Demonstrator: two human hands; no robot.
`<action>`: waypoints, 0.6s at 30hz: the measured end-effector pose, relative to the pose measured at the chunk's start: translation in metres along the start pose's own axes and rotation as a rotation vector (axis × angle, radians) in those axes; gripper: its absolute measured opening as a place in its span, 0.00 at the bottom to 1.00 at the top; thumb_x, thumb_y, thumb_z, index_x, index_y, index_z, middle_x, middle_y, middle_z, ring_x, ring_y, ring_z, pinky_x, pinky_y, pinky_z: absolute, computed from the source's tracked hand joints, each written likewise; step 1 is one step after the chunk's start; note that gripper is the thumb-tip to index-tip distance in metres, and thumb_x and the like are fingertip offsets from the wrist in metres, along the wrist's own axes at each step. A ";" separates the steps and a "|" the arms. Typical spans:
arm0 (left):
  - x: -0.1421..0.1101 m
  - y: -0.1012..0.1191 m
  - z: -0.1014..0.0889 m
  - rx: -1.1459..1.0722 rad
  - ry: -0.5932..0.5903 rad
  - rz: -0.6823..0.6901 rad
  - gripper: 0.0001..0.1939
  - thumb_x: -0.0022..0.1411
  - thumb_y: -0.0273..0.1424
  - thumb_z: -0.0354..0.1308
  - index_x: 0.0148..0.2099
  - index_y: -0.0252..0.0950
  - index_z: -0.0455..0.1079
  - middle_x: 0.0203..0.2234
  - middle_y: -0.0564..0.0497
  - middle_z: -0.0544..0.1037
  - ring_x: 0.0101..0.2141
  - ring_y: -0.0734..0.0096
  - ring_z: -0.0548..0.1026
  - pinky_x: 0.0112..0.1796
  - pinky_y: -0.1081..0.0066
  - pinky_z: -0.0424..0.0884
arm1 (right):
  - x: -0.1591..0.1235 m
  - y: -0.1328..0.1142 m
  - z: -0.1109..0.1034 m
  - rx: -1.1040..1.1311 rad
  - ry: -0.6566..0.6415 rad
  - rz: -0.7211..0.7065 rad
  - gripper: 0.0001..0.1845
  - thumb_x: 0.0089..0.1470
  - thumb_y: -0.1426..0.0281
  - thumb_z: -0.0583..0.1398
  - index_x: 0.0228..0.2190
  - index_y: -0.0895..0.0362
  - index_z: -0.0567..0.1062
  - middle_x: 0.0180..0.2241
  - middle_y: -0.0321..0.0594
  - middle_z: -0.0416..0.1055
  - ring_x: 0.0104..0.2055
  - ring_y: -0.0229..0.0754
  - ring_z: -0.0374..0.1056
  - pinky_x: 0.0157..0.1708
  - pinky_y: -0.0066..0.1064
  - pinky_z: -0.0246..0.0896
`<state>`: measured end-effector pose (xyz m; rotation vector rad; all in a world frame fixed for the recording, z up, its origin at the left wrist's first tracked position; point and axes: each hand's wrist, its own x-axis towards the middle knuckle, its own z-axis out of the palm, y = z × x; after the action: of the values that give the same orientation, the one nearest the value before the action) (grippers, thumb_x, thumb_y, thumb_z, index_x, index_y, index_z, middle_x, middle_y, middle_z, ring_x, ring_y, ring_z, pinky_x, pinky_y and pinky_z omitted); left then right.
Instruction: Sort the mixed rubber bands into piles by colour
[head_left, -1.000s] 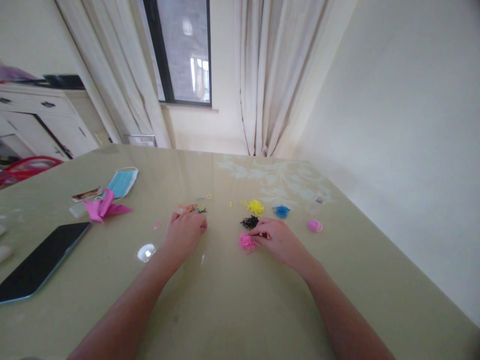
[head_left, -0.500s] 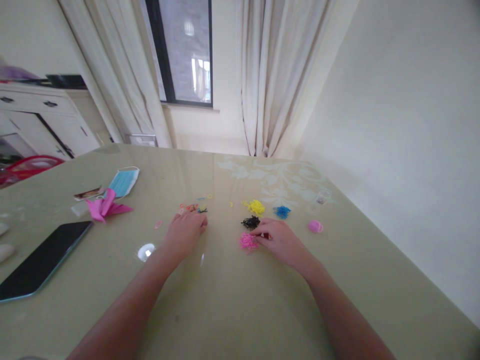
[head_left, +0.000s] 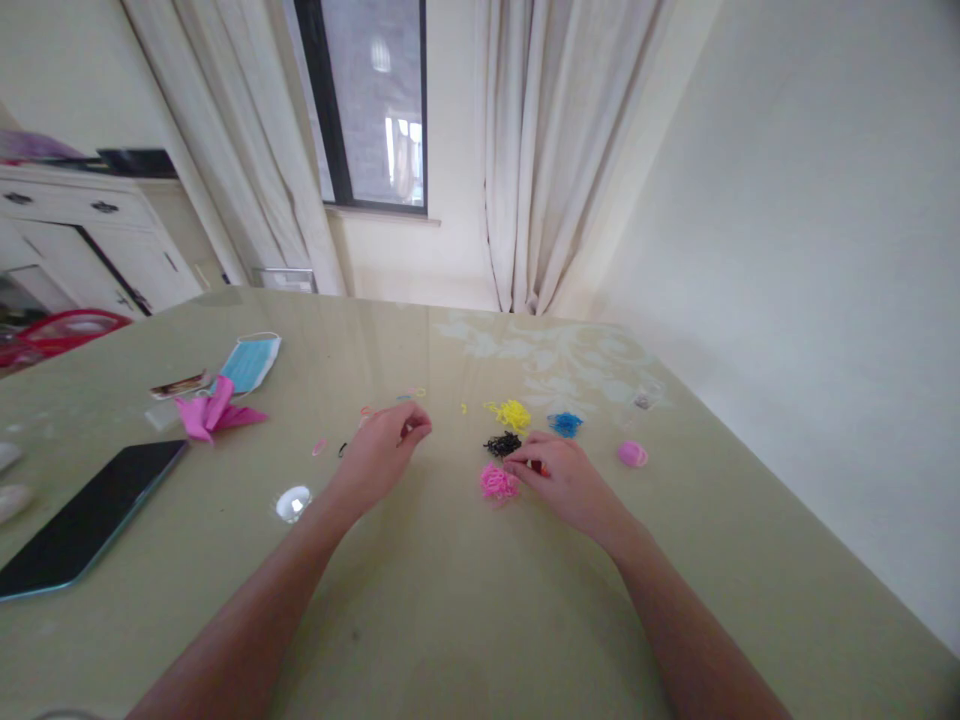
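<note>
My left hand [head_left: 386,447] is raised a little over the left part of the table, thumb and fingers pinched together; what is between them is too small to make out. Beyond and beside it lie a few loose rubber bands [head_left: 319,446], partly hidden by the hand. My right hand [head_left: 555,468] is closed, with red-orange rubber bands [head_left: 538,467] showing inside the curled fingers. Its fingertips are between a pile of pink rubber bands [head_left: 498,484] and a pile of black ones [head_left: 502,445]. Behind are a yellow pile [head_left: 513,415] and a blue pile [head_left: 565,425].
At right are a pink round object [head_left: 632,454] and a small clear container [head_left: 643,400]. A shiny clear round piece [head_left: 293,504] lies by my left forearm. Further left are a black-screened tablet or phone [head_left: 90,515], folded pink paper [head_left: 217,412] and a blue face mask [head_left: 251,362].
My left hand has lifted from the loose bands and shifted slightly right, its fingers now pinched; a black band shows to its left. My right hand has barely moved beside the pink pile.
</note>
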<state>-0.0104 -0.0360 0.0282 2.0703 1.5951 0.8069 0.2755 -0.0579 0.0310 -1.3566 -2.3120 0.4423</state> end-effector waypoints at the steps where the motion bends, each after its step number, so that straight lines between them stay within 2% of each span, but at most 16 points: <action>1: 0.000 0.004 -0.002 -0.177 0.020 0.008 0.08 0.70 0.35 0.59 0.40 0.38 0.77 0.33 0.47 0.82 0.36 0.61 0.79 0.41 0.63 0.73 | 0.000 -0.001 0.000 0.004 0.020 -0.007 0.10 0.67 0.71 0.64 0.37 0.54 0.88 0.34 0.41 0.80 0.35 0.43 0.74 0.36 0.33 0.63; 4: -0.004 0.016 -0.005 -0.607 0.036 0.036 0.12 0.67 0.42 0.65 0.44 0.38 0.80 0.31 0.49 0.82 0.34 0.65 0.78 0.38 0.67 0.74 | -0.001 -0.004 0.000 0.036 0.100 -0.028 0.12 0.69 0.69 0.63 0.36 0.54 0.87 0.33 0.40 0.79 0.34 0.42 0.73 0.37 0.33 0.64; 7: -0.011 0.024 -0.002 -0.843 0.017 0.054 0.13 0.65 0.42 0.69 0.43 0.38 0.82 0.32 0.49 0.82 0.35 0.68 0.79 0.39 0.69 0.76 | -0.003 -0.012 0.004 0.116 0.218 -0.076 0.11 0.71 0.66 0.62 0.40 0.53 0.86 0.35 0.41 0.79 0.35 0.42 0.74 0.37 0.33 0.66; 9: -0.015 0.029 0.002 -0.924 -0.016 0.053 0.12 0.65 0.41 0.70 0.42 0.38 0.82 0.33 0.49 0.83 0.35 0.69 0.79 0.40 0.70 0.76 | -0.006 -0.019 0.007 0.168 0.304 -0.134 0.11 0.70 0.62 0.64 0.45 0.53 0.85 0.38 0.41 0.80 0.34 0.41 0.73 0.36 0.33 0.68; 11: -0.019 0.035 0.007 -0.960 -0.063 0.040 0.11 0.65 0.40 0.70 0.41 0.38 0.83 0.32 0.49 0.83 0.34 0.71 0.78 0.39 0.71 0.76 | -0.009 -0.026 0.011 0.196 0.384 -0.208 0.14 0.67 0.58 0.67 0.49 0.52 0.82 0.39 0.42 0.80 0.34 0.42 0.73 0.36 0.34 0.70; 14: -0.022 0.044 0.015 -0.992 -0.135 0.026 0.11 0.64 0.40 0.72 0.40 0.38 0.83 0.31 0.50 0.84 0.34 0.71 0.79 0.39 0.72 0.76 | -0.014 -0.035 0.016 0.206 0.473 -0.339 0.16 0.64 0.59 0.70 0.50 0.51 0.79 0.39 0.42 0.80 0.38 0.44 0.74 0.38 0.35 0.71; 18: -0.025 0.050 0.021 -1.025 -0.206 0.032 0.11 0.62 0.40 0.73 0.40 0.37 0.84 0.34 0.49 0.86 0.36 0.69 0.81 0.42 0.70 0.78 | -0.018 -0.041 0.017 0.170 0.494 -0.419 0.03 0.69 0.68 0.65 0.44 0.51 0.79 0.38 0.42 0.80 0.39 0.44 0.76 0.40 0.35 0.71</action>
<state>0.0351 -0.0728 0.0386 1.3524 0.7501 1.0708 0.2442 -0.0937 0.0323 -0.7602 -2.0103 0.1421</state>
